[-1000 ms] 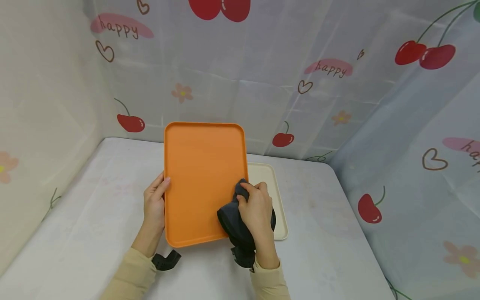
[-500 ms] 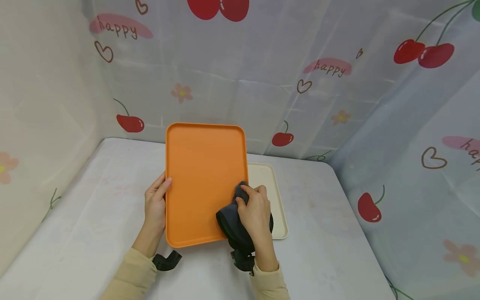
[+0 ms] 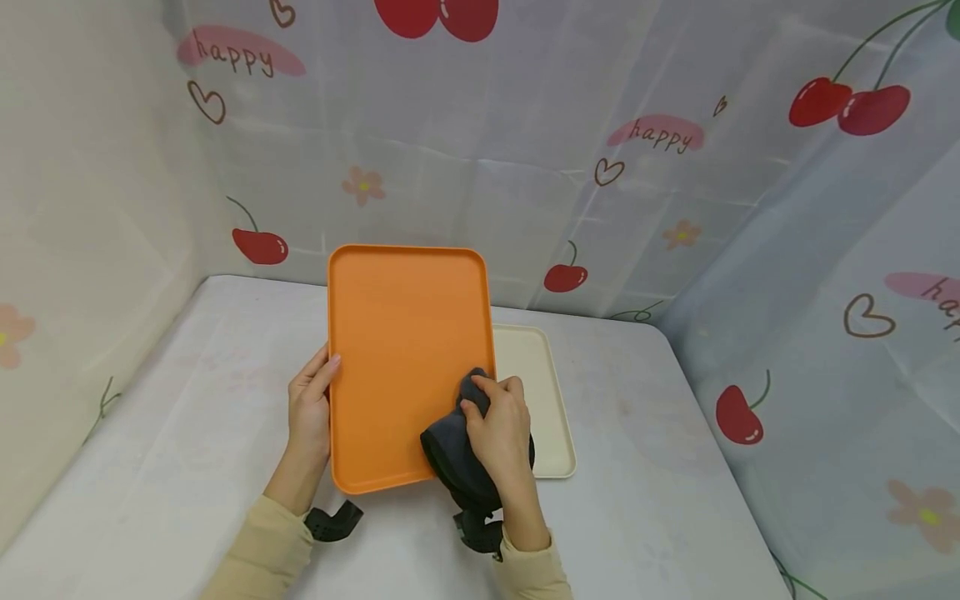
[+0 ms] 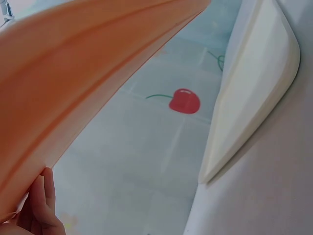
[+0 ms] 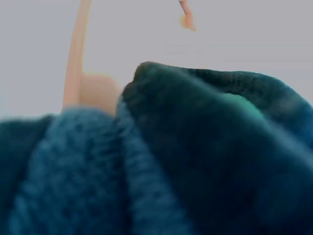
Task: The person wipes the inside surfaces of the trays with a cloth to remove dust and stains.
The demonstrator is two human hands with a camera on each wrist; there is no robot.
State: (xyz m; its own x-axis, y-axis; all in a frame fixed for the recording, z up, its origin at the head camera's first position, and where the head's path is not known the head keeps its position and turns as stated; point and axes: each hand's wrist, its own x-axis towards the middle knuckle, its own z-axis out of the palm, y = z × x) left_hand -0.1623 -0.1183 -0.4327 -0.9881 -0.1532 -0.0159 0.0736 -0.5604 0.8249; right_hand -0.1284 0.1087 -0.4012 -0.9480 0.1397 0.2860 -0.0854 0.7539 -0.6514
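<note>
An orange rectangular tray (image 3: 408, 333) is held up off the table, tilted with its inner face toward me. My left hand (image 3: 309, 408) grips its left edge, thumb on the front rim; in the left wrist view the fingers (image 4: 43, 200) lie against the tray's underside (image 4: 73, 63). At the lower right of the tray my right hand (image 3: 501, 429) pinches a bunched dark grey cloth (image 3: 456, 446), which lies against the tray's inner face and right rim. Folds of the cloth (image 5: 156, 156) fill most of the right wrist view and hide the fingers there.
A cream tray (image 3: 540, 400) lies flat on the white table (image 3: 637, 500), partly behind the orange one and the right hand. Cherry-printed curtains (image 3: 480, 125) stand at the back and right. A black wrist mount (image 3: 333, 522) juts from the left sleeve.
My right hand and the cloth have slid slightly left and down along the orange tray's lower right side. The left hand and the tray have barely moved.
</note>
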